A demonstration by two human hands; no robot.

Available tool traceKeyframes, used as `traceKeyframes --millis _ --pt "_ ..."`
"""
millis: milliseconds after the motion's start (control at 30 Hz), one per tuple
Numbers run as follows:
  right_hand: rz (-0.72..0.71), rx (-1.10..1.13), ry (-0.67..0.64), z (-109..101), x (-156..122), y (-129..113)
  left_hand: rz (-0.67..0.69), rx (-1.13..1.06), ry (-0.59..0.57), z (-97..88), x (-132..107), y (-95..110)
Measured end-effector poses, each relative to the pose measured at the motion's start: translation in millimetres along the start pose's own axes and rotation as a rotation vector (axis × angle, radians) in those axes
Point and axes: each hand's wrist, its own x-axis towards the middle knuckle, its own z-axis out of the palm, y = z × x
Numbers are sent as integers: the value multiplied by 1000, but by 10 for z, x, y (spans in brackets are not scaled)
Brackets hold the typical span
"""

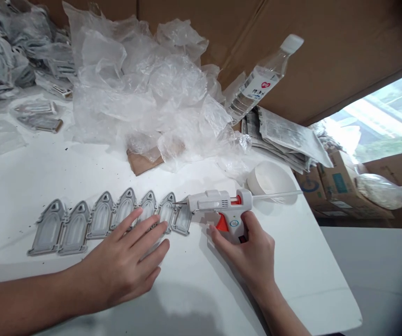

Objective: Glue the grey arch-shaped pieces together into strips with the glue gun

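A row of several grey arch-shaped plastic pieces (99,218) lies flat on the white table (194,289). My left hand (127,261) rests open on the right part of the row, fingers spread and pressing on the pieces. My right hand (252,254) is closed round the handle of a white glue gun (222,203) with an orange trigger. A clear glue stick sticks out of the gun's back. The gun's nozzle points left and sits at the top of the rightmost grey piece (183,219).
A heap of crumpled clear plastic bags (145,88) fills the table's back, with more bagged grey pieces (15,56) at the far left. A white bowl (269,179), a leaning water bottle (260,81) and folded newspapers (285,137) sit at the right, near the table edge. Cardboard walls stand behind.
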Motion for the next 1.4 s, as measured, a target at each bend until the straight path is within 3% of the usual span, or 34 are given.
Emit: traceKeyframes --millis 1400 --pt "-145 -98 77 26 -27 -21 30 -4 3 37 -17 12"
